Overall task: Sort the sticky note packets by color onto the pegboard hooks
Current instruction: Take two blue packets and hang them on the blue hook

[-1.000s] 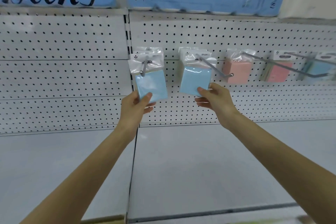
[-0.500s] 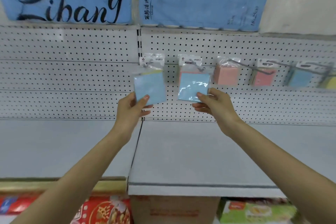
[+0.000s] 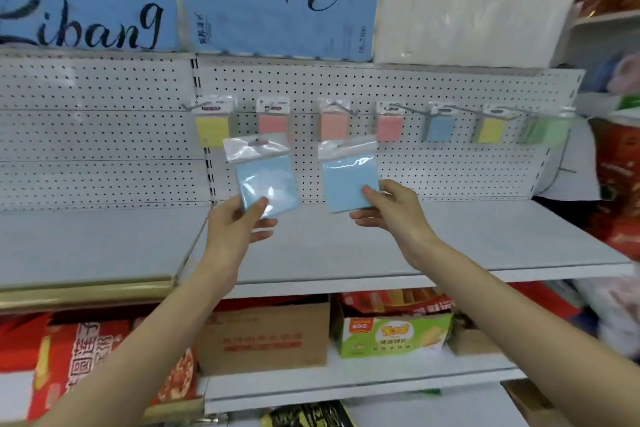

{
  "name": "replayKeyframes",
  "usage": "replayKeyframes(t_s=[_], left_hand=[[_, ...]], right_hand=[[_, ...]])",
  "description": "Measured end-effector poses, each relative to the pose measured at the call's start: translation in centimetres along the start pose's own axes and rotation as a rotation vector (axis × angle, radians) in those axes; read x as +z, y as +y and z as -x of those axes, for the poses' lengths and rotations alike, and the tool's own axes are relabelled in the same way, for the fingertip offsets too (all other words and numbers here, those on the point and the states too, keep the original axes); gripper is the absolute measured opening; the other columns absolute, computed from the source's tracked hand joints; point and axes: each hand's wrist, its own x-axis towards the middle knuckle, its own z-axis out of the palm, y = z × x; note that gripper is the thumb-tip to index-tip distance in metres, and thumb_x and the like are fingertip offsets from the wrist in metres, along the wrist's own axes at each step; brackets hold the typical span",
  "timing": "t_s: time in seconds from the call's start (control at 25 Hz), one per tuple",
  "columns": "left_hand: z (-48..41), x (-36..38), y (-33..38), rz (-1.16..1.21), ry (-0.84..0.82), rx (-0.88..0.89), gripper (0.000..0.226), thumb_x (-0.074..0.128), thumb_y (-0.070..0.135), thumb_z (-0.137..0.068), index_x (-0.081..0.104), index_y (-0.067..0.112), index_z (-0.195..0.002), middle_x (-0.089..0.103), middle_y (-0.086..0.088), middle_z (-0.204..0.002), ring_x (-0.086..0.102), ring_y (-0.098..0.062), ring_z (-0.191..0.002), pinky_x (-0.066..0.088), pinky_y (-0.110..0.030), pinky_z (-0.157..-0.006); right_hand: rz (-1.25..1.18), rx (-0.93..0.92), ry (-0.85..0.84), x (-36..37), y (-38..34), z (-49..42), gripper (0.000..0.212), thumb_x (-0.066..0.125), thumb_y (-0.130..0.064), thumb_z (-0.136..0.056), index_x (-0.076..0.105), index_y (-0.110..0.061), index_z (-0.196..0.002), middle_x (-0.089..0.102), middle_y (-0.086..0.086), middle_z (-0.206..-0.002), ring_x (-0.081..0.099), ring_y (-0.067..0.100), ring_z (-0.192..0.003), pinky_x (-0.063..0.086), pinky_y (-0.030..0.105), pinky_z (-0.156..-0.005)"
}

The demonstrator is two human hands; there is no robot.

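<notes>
Against pegboard (image 3: 450, 170), left hand (image 3: 235, 225) and right hand (image 3: 391, 215) raised, pinching blue packets (image 3: 266, 180) (image 3: 349, 180).

White shelf (image 3: 485, 246), cardboard box (image 3: 266, 336) beneath

3 blue packets (image 3: 351, 182), 3 pink packets (image 3: 334, 126), 2 yellow packets (image 3: 212, 130), 1 green packet (image 3: 550, 130)

- This is a shop aisle, fitted with white metal display racking.
- A pegboard (image 3: 433, 170) back panel carries a row of hooks (image 3: 408, 109), hung with sealed packets (image 3: 334, 125) in several colours.
- Blue wrapped packs (image 3: 277, 0) printed "Libang" sit on top.
- Under the shelf (image 3: 485, 239) stand a brown carton (image 3: 266, 336) and a printed box (image 3: 394, 336).
</notes>
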Motion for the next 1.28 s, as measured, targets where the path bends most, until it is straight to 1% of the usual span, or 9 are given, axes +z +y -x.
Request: replayKeyframes(t_s=[0.2, 0.36, 0.48, 0.56, 0.64, 0.72, 0.96, 1.12, 1.28], left_hand=[[2.5, 7.8, 0.3, -0.012, -0.137, -0.005, 0.024, 0.059, 0.012, -0.091, 0.063, 0.0, -0.11, 0.067, -0.011, -0.091, 0.068, -0.022, -0.071, 0.058, -0.024, -0.066], [2.8, 15.0, 0.5, 0.014, -0.259, 0.035, 0.015, 0.058, 0.007, -0.09, 0.063, 0.009, -0.105, 0.069, -0.01, -0.092, 0.068, -0.021, -0.068, 0.058, -0.022, -0.066], [2.2, 21.3, -0.6, -0.007, -0.336, 0.051, 0.019, 0.056, 0.003, -0.09, 0.061, 0.014, -0.106, 0.069, -0.009, -0.095, 0.068, -0.019, -0.07, 0.057, -0.02, -0.066], [1.2, 25.5, -1.2, -0.015, -0.38, 0.077, 0.018, 0.055, 0.002, -0.091, 0.061, 0.016, -0.101, 0.068, -0.009, -0.094, 0.069, -0.012, -0.068, 0.057, -0.019, -0.067], [-0.3, 29.2, -1.5, 0.002, -0.401, 0.102, 0.018, 0.054, 0.003, -0.092, 0.062, 0.018, -0.095, 0.068, -0.009, -0.094, 0.069, -0.011, -0.068, 0.057, -0.019, -0.067], [-1.9, 32.2, -2.0, 0.032, -0.386, 0.108, 0.017, 0.053, 0.002, -0.092, 0.062, 0.017, -0.094, 0.068, -0.01, -0.093, 0.069, -0.012, -0.067, 0.057, -0.02, -0.066], [-5.0, 38.7, -3.2, 0.073, -0.311, 0.053, 0.015, 0.054, 0.003, -0.092, 0.061, 0.006, -0.105, 0.068, -0.012, -0.089, 0.069, -0.012, -0.063, 0.056, -0.02, -0.063], [-5.9, 40.0, -3.1, 0.045, -0.26, 0.049, 0.016, 0.053, 0.003, -0.092, 0.062, 0.006, -0.105, 0.068, -0.012, -0.088, 0.069, -0.012, -0.062, 0.057, -0.02, -0.064], [-7.0, 40.3, -3.1, 0.0, -0.168, 0.075, 0.014, 0.054, 0.004, -0.092, 0.062, 0.005, -0.103, 0.069, -0.014, -0.087, 0.07, -0.012, -0.064, 0.057, -0.021, -0.065]], right_hand=[[0.034, -0.019, 0.139, -9.8, -0.9, 2.6, 0.013, 0.054, -0.013, -0.095, 0.06, -0.007, -0.104, 0.069, 0.012, -0.084, 0.071, 0.021, -0.069, 0.059, 0.027, -0.067], [0.061, -0.052, 0.253, -16.5, -0.8, 2.2, 0.011, 0.053, -0.012, -0.095, 0.059, -0.014, -0.104, 0.069, 0.011, -0.084, 0.071, 0.019, -0.067, 0.06, 0.028, -0.069], [0.058, -0.066, 0.308, -21.5, 0.1, 0.6, 0.014, 0.052, -0.009, -0.095, 0.056, -0.011, -0.109, 0.068, 0.012, -0.083, 0.07, 0.023, -0.066, 0.06, 0.03, -0.068], [0.075, -0.062, 0.326, -24.6, 0.5, -1.2, 0.014, 0.052, -0.009, -0.096, 0.053, -0.01, -0.11, 0.068, 0.013, -0.084, 0.069, 0.023, -0.066, 0.06, 0.029, -0.067], [0.106, -0.063, 0.332, -27.4, 0.4, -3.5, 0.016, 0.051, -0.009, -0.096, 0.053, -0.009, -0.111, 0.069, 0.013, -0.085, 0.07, 0.023, -0.067, 0.06, 0.029, -0.068], [0.128, -0.069, 0.322, -29.8, 0.0, -5.9, 0.016, 0.051, -0.009, -0.096, 0.053, -0.01, -0.112, 0.069, 0.012, -0.086, 0.07, 0.023, -0.068, 0.06, 0.029, -0.069], [0.115, -0.046, 0.284, -34.9, -0.4, -11.9, 0.014, 0.05, -0.01, -0.096, 0.053, -0.013, -0.109, 0.068, 0.012, -0.086, 0.069, 0.026, -0.07, 0.059, 0.03, -0.071], [0.042, -0.004, 0.248, -36.3, 0.2, -15.0, 0.016, 0.049, -0.01, -0.096, 0.054, -0.013, -0.111, 0.067, 0.011, -0.085, 0.069, 0.025, -0.072, 0.059, 0.028, -0.07], [-0.063, 0.023, 0.159, -36.7, 0.6, -17.9, 0.016, 0.05, -0.01, -0.096, 0.054, -0.013, -0.112, 0.067, 0.01, -0.083, 0.068, 0.024, -0.071, 0.058, 0.024, -0.064]])
